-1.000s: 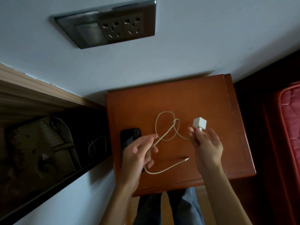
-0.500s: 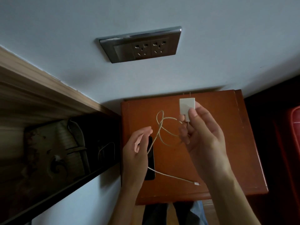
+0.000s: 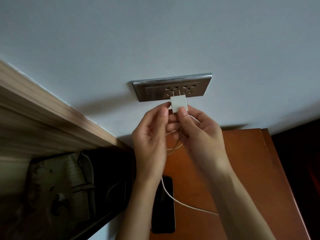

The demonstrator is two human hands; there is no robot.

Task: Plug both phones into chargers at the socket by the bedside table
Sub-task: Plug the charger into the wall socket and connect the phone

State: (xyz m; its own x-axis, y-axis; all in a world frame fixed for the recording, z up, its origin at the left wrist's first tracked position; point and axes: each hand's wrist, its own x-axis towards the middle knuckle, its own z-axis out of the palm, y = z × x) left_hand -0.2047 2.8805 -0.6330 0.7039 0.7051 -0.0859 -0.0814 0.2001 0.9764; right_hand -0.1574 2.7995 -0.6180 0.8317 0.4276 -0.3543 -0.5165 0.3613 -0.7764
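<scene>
A white charger cube (image 3: 179,103) with two metal prongs is held up in front of the silver wall socket panel (image 3: 194,88); its prongs point at the left outlet, just short of the panel. My right hand (image 3: 199,135) pinches the cube from the right and my left hand (image 3: 152,135) pinches it from the left. Its white cable (image 3: 174,199) hangs down between my hands and trails across a black phone (image 3: 167,212) that lies flat at the left edge of the wooden bedside table (image 3: 242,170). Only one phone is in view.
To the left of the table a dark gap holds a bag or clutter (image 3: 57,193) under a pale wooden ledge (image 3: 43,115). The socket panel has a second outlet (image 3: 189,90) to the right of the first. Dark floor lies right of the table.
Both hands have risen from the table to the socket. The right hand lifted the charger cube up to the panel, and the left hand let go of the cable and joined on the cube.
</scene>
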